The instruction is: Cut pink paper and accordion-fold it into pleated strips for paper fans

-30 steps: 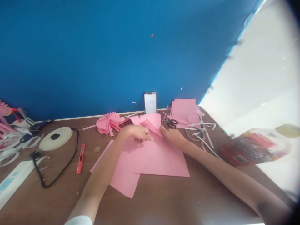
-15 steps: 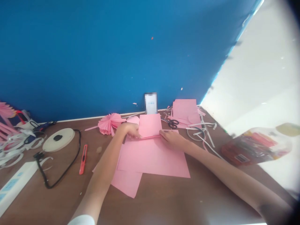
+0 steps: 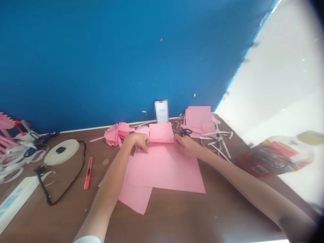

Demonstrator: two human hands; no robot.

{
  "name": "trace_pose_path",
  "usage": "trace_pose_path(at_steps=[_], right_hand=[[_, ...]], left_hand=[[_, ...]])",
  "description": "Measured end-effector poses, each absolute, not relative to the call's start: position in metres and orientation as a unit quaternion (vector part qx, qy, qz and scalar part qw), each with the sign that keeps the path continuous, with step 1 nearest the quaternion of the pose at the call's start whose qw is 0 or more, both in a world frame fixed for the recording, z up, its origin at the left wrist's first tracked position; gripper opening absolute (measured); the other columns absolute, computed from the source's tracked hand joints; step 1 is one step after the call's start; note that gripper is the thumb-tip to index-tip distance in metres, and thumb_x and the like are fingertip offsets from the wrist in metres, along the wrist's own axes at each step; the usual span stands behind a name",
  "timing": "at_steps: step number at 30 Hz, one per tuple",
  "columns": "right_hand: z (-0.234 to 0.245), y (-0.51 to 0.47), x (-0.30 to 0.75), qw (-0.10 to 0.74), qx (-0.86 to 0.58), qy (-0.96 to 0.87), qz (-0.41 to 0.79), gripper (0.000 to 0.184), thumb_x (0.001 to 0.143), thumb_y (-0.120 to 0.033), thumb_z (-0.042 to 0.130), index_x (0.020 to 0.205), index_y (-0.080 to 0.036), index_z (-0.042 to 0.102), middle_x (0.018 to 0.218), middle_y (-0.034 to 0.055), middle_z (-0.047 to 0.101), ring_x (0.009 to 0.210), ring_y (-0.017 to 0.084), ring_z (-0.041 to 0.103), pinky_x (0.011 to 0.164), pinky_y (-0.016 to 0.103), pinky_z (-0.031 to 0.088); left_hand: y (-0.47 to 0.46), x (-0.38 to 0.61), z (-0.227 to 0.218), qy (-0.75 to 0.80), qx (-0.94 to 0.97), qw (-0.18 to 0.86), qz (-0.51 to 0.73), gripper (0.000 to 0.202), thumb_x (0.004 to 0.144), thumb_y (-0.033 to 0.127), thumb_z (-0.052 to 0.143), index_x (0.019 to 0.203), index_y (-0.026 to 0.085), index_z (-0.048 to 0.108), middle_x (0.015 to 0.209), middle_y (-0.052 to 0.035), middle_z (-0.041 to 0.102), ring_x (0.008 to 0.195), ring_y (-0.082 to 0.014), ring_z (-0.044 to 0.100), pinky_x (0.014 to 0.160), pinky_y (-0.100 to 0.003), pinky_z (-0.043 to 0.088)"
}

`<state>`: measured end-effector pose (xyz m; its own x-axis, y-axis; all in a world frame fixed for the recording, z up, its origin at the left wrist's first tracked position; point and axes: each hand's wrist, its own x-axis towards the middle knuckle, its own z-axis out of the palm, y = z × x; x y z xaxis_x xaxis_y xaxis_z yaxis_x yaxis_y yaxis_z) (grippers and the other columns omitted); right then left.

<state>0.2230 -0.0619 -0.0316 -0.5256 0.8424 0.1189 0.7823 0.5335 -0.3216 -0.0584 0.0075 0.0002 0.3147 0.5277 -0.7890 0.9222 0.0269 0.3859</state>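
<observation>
A small pink paper sheet (image 3: pixel 161 130) stands raised between my hands, with a narrow folded strip along its lower edge. My left hand (image 3: pixel 140 141) is closed at the left end of that fold, its fingers bent. At the right end my right hand (image 3: pixel 186 143) pinches the folded edge. Under both hands lie larger pink sheets (image 3: pixel 167 172), overlapping flat on the brown table. A pleated pink paper rosette (image 3: pixel 117 134) rests just left of my left hand, and black-handled scissors (image 3: pixel 185 132) lie behind my right hand.
A phone (image 3: pixel 161 111) leans against the blue wall. To the left are a red utility knife (image 3: pixel 88 173), a round cream pad with a cable (image 3: pixel 61 152) and a white power strip (image 3: pixel 19 200). At right are pink sheets (image 3: pixel 198 118), paper strips and a plastic bag (image 3: pixel 275 157).
The folded strip on the small sheet has tilted up and now shows as a wider band. Both hands have shifted slightly upward with it, and the view has moved a little.
</observation>
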Motion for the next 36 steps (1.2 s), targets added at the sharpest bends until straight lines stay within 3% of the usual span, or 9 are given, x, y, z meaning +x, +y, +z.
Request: trace_pose_path(at_steps=[4,8,11,13,17,21,25,30,36], right_hand=[[-0.016,-0.062,0.225,0.205,-0.51,-0.832,0.075,0.022,0.095,-0.025,0.031,0.093,-0.019,0.052,0.077,0.005,0.061,0.065,0.017,0.05,0.057,0.027,0.025],[0.0,-0.067,0.224,0.305,-0.526,-0.784,0.124,0.018,0.092,-0.027,0.035,0.084,-0.02,0.05,0.066,-0.0006,0.054,0.06,0.015,0.047,0.057,0.025,0.029],[0.002,-0.071,0.222,0.376,-0.493,-0.765,0.177,0.02,0.092,-0.03,0.037,0.078,-0.021,0.048,0.066,-0.0021,0.05,0.06,0.013,0.046,0.058,0.023,0.032],[-0.002,-0.073,0.219,0.394,-0.471,-0.766,0.189,0.022,0.093,-0.033,0.04,0.079,-0.02,0.05,0.066,-0.0024,0.05,0.06,0.012,0.046,0.059,0.023,0.033],[-0.014,-0.079,0.213,0.358,-0.436,-0.811,0.154,0.022,0.094,-0.033,0.04,0.083,-0.019,0.054,0.062,-0.0025,0.05,0.056,0.011,0.044,0.057,0.023,0.031],[-0.021,-0.081,0.211,0.308,-0.415,-0.853,0.076,0.022,0.095,-0.028,0.039,0.087,-0.017,0.056,0.072,0.0022,0.059,0.063,0.013,0.051,0.058,0.024,0.029],[-0.022,-0.081,0.21,0.266,-0.411,-0.872,0.007,0.029,0.1,-0.028,0.032,0.1,-0.017,0.06,0.087,0.0067,0.066,0.074,0.015,0.057,0.061,0.024,0.031],[-0.02,-0.083,0.208,0.224,-0.381,-0.897,-0.018,0.035,0.102,-0.035,0.031,0.109,-0.016,0.06,0.089,0.0078,0.067,0.076,0.016,0.06,0.061,0.025,0.033],[-0.021,-0.084,0.211,0.268,-0.375,-0.888,-0.007,0.032,0.1,-0.037,0.036,0.116,-0.017,0.055,0.106,0.0106,0.065,0.093,0.019,0.061,0.072,0.026,0.041]], left_hand=[[0.01,-0.057,-0.004,0.567,0.654,0.453,-0.213,0.044,0.048,0.036,0.087,0.072,0.016,0.056,0.066,-0.006,0.069,0.063,-0.0205,0.068,0.06,-0.031,0.057],[0.006,-0.053,0.002,0.561,0.665,0.432,-0.237,0.043,0.052,0.039,0.084,0.074,0.017,0.055,0.069,-0.0056,0.069,0.064,-0.0197,0.067,0.059,-0.029,0.055],[-0.006,-0.042,0.018,0.536,0.695,0.42,-0.231,0.04,0.065,0.05,0.074,0.076,0.018,0.054,0.074,-0.0049,0.068,0.064,-0.0173,0.065,0.058,-0.026,0.052],[-0.018,-0.031,0.033,0.471,0.758,0.427,-0.148,0.037,0.077,0.054,0.062,0.08,0.018,0.053,0.079,-0.0036,0.067,0.067,-0.015,0.064,0.059,-0.023,0.049],[-0.041,-0.006,0.056,0.383,0.814,0.437,0.011,0.045,0.089,0.063,0.04,0.097,0.021,0.056,0.097,-0.0032,0.066,0.084,-0.0145,0.062,0.07,-0.022,0.047],[-0.052,0.012,0.055,0.43,0.829,0.351,0.069,0.055,0.091,0.065,0.033,0.085,0.016,0.058,0.083,-0.0056,0.065,0.074,-0.0166,0.06,0.065,-0.025,0.042],[-0.053,0.022,0.045,0.497,0.819,0.261,0.117,0.049,0.094,0.054,0.032,0.078,0.016,0.059,0.076,-0.0065,0.065,0.07,-0.0178,0.058,0.061,-0.026,0.037],[-0.055,0.024,0.043,0.526,0.832,0.153,0.092,0.031,0.091,0.033,0.037,0.074,0.018,0.058,0.073,-0.0058,0.063,0.063,-0.0169,0.053,0.055,-0.028,0.027],[-0.057,0.013,0.066,0.543,0.828,0.098,0.098,0.028,0.091,0.031,0.036,0.083,0.018,0.059,0.079,-0.0064,0.065,0.068,-0.0176,0.054,0.057,-0.028,0.027]])
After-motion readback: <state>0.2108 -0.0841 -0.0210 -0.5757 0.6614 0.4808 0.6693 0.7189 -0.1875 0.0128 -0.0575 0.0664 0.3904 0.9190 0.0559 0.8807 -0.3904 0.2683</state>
